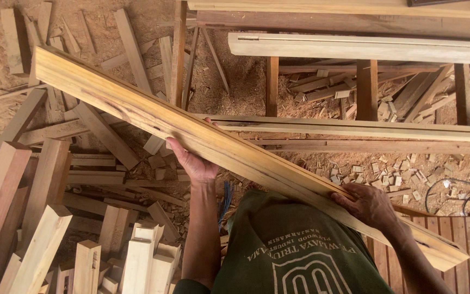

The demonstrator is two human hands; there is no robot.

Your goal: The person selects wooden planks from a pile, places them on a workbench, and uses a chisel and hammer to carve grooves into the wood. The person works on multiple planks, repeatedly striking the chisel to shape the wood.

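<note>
Hands, two of them, carry one long plank (235,147) that runs slantwise from upper left to lower right, above a floor (246,87) of sawdust and offcuts. Left hand (194,163) is under the plank near its middle, fingers curled up round the lower edge. Right hand (370,204) lies on the near edge further right, fingers closed over the wood. Beyond the plank stands one timber frame (365,87) with three uprights in view. At lower left stand pale sawn blocks (137,261), too crowded to count. One slatted pallet (441,239) shows at lower right.
</note>
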